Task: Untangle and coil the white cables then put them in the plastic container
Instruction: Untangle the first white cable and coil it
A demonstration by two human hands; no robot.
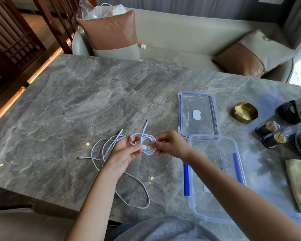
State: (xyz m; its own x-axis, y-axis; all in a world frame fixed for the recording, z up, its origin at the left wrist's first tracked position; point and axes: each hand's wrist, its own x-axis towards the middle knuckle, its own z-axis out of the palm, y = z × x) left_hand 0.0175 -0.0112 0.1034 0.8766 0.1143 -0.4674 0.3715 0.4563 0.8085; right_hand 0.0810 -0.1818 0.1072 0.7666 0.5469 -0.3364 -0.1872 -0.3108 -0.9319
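A small coil of white cable (147,142) hangs just above the grey marble table (76,105), held between both hands. My left hand (124,152) pinches its left side; my right hand (170,145) pinches its right side beside the USB plug. One plug end sticks up and away from the coil. More white cable (135,190) lies loose in tangled loops on the table under and left of my left hand. The clear plastic container (195,171) with blue clips stands open just right of my hands, with nothing in it.
The container's lid (197,113) lies flat behind it. At the right stand a brass ashtray (245,112), two dark jars (271,134), a black object and a yellowish cloth (299,181). A sofa with brown cushions runs behind the table.
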